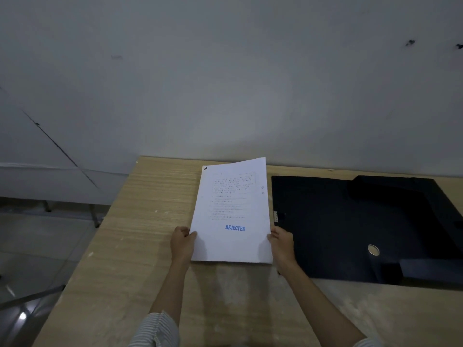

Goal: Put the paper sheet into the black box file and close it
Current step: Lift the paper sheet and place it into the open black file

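Observation:
A white paper sheet (231,211) with printed text and a blue "REJECTED" stamp is held above the table, tilted up towards me. My left hand (182,242) grips its lower left edge and my right hand (281,244) grips its lower right edge. Two punch holes show on the sheet's right side. The black box file (350,229) lies open and flat on the table just right of the sheet, with a round metal ring hole near its front. My right hand is at the file's left edge.
The light wooden table (140,221) runs back to a grey wall. Its left edge drops to a tiled floor (37,246), where metal table legs stand. Striped sleeves cover my forearms near the bottom of the view.

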